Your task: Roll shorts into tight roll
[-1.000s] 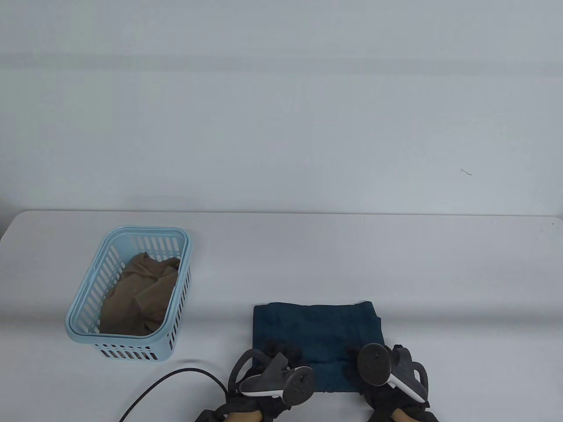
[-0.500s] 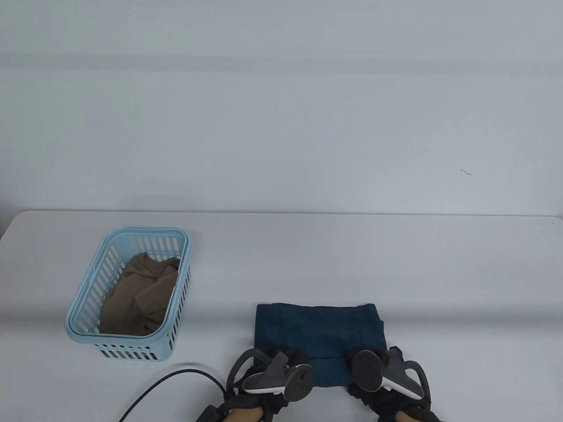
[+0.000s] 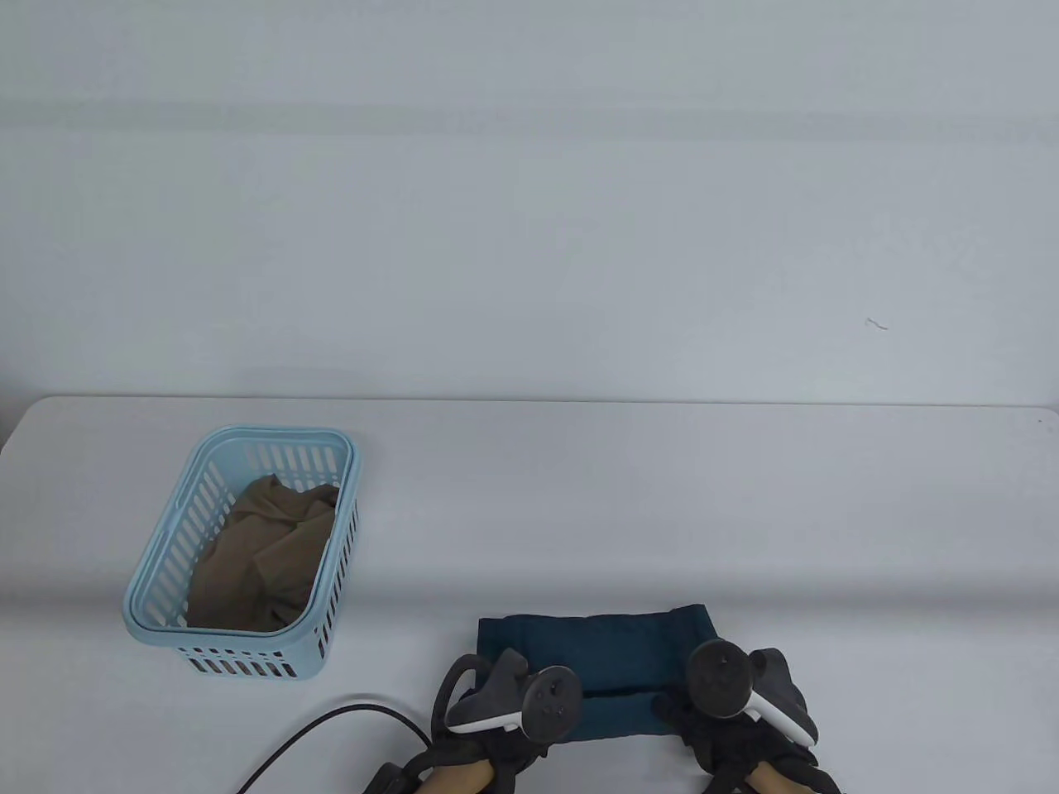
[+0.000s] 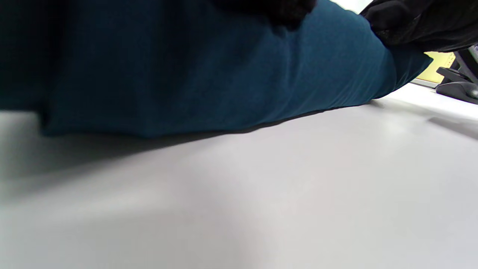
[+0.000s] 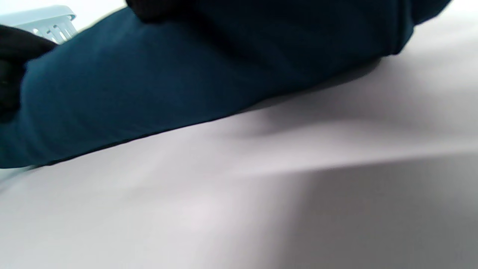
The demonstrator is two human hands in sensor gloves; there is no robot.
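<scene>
I see the teal shorts (image 3: 600, 653) flat on the white desk (image 3: 745, 496), long axis left-right, directly ahead of both hands. Left hand (image 3: 505, 703) and right hand (image 3: 732, 695) grip the near edge at either end, equally close. Open desk lies beyond for rolling away.

Even, cool, diffuse light fills the table view, sharp and glare-free, with a soft shadow band across the table (image 3: 745, 513) just beyond the shorts (image 3: 612, 653), while both wrist views are soft and blurred, dim under the shorts with broad shadows beneath.
</scene>
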